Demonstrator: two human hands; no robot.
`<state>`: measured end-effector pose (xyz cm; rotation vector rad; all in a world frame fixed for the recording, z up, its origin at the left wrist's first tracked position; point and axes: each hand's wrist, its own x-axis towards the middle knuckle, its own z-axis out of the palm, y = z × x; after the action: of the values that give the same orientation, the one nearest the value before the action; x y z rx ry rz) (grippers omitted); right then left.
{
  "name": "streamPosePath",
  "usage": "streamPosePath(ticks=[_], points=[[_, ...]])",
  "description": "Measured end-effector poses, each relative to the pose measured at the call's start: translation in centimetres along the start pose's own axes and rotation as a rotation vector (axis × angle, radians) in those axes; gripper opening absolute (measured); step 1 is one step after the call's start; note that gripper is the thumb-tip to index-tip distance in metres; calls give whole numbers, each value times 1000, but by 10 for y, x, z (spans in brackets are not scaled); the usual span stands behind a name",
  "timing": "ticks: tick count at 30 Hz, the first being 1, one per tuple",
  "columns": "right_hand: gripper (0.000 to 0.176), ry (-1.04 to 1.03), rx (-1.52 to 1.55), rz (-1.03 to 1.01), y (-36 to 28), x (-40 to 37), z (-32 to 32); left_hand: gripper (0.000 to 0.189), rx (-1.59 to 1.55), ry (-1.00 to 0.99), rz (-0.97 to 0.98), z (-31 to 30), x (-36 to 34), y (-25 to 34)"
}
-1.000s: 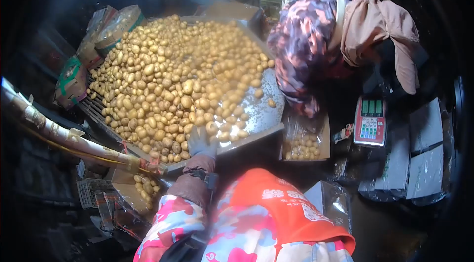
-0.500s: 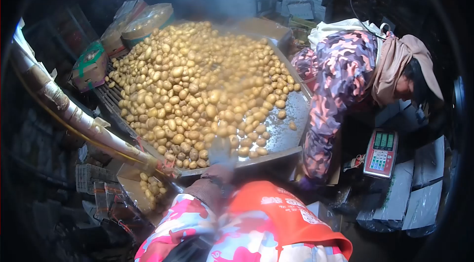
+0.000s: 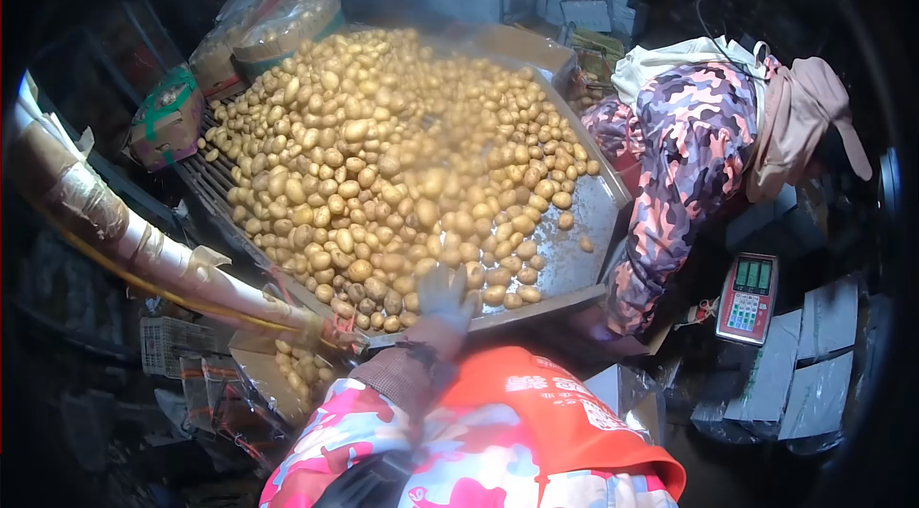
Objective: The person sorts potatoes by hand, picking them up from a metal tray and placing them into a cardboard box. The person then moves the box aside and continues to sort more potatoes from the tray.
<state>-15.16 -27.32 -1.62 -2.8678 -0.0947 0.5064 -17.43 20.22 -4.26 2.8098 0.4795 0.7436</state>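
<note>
Grip of left hand (image 3: 445, 290): gloved, fingers spread wide, laid on the near edge of the potatoes (image 3: 383, 163), closed on nothing; outline blurred. Right hand: out of view. Potatoes: 1 large heap covering most of the metal bench (image 3: 567, 254), with a few loose ones on its bare right corner. Co-worker (image 3: 689, 144): camouflage sleeve, bent at the bench's right side. Scale (image 3: 749, 297): red, low to the right. Taped pipe (image 3: 144, 249): slanting at left.
</note>
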Motion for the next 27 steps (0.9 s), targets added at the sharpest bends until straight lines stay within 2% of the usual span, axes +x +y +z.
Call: streamPosePath(ticks=[3, 5, 7, 9, 12, 16, 19, 21, 22, 24, 26, 27], points=[[56, -12, -11, -4, 1, -15, 2, 54, -38, -99, -54, 1, -4, -5], [56, -22, -22, -4, 7, -31, 6, 62, -82, -266, -135, -4, -5, -4], [57, -43, -31, -13, 13, -49, 5, 65, -67, -203, -133, 13, -14, -10], [57, -56, -40, -18, 15, -62, 1, 59, -57, -107, -101, 0, -8, -4], [57, -75, -53, -6, 17, -84, -7, 65, -110, -628, -276, -42, 30, 11], [57, -141, -67, 8, 16, -117, -22, 71, -30, -601, -297, -31, 23, 14], [57, -166, -50, 46, 13, -109, -29, 73, -5, -557, -287, -26, 19, 15], [56, -108, -17, 194, 14, -73, -16, 73, 12, -562, -294, -25, 20, 15], [54, 17, -12, 292, 7, -57, -10, 73, 22, -562, -295, -23, 19, 15], [47, 89, -40, 256, -18, -28, -11, 72, 24, -410, -221, -7, 5, 8], [46, 49, -54, 205, -6, 22, 23, 71, 11, -324, -173, -1, -2, 4], [46, -97, -70, 144, -11, 43, 25, 70, -3, -309, -166, -4, 0, 5]])
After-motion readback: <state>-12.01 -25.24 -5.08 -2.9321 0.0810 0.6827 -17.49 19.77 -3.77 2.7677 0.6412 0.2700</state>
